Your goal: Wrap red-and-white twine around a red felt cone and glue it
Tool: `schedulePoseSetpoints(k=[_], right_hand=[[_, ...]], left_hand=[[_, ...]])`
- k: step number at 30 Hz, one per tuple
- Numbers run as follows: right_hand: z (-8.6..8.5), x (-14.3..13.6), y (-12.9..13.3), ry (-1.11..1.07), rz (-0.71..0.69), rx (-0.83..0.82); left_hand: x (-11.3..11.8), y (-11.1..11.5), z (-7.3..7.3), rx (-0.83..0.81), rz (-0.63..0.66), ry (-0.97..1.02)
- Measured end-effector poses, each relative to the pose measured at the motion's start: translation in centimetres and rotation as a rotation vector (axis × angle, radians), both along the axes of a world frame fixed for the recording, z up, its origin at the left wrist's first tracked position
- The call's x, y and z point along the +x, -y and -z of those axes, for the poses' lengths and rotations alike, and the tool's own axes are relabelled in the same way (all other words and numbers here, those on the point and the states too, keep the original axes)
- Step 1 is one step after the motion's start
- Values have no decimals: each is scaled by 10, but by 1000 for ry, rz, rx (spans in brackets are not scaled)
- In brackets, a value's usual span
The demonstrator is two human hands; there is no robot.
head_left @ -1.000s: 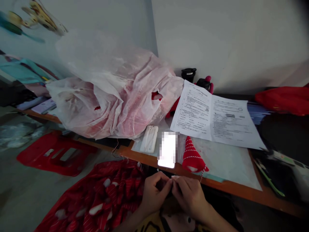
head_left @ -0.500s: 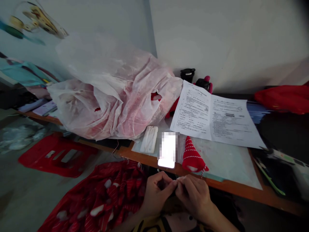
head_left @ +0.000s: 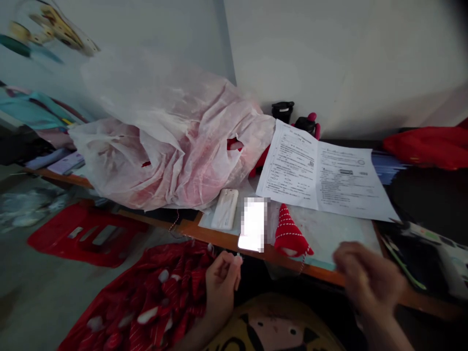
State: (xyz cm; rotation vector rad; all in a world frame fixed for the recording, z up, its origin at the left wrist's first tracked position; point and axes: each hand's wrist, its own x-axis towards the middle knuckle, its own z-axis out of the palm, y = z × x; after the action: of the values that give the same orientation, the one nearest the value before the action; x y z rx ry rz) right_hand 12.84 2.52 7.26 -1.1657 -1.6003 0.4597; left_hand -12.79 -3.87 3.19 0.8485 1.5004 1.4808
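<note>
Now the right hand (head_left: 369,278) and the left hand (head_left: 223,278) stood well apart, no longer meeting as before: the right, curled in, was too blurred to tell whether it gripped anything; the left pinched a small pale bit (head_left: 238,256). Between them ran the wooden front edge (head_left: 321,274), dark space opening beneath. Against a grey wall (head_left: 347,63), the tabletop (head_left: 329,239) carried a bulging plastic bag (head_left: 164,151), a printed sheet (head_left: 325,173) and, near the edge, a red striped cone (head_left: 288,235) just beside a bright-screened phone (head_left: 252,229)
</note>
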Motion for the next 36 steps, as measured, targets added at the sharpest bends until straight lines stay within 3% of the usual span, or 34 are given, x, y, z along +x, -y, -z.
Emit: schedulePoseSetpoints(k=[3, 7, 12, 18, 25, 36], right_hand=[[4, -39, 4, 57, -413, -27], [11, -76, 5, -30, -608, -134], [19, -86, 9, -135, -644, -139], [22, -77, 7, 3, -482, -2], [20, -77, 11, -91, -632, -203], [23, -79, 13, -42, -652, -154]], left_hand=[[13, -7, -5, -7, 78, -31], [19, -8, -14, -14, 164, -72], [17, -8, -17, 52, 189, -184], [15, -6, -13, -7, 226, -257], [14, -7, -14, 48, 229, -274], [9, -7, -9, 128, 274, -438]])
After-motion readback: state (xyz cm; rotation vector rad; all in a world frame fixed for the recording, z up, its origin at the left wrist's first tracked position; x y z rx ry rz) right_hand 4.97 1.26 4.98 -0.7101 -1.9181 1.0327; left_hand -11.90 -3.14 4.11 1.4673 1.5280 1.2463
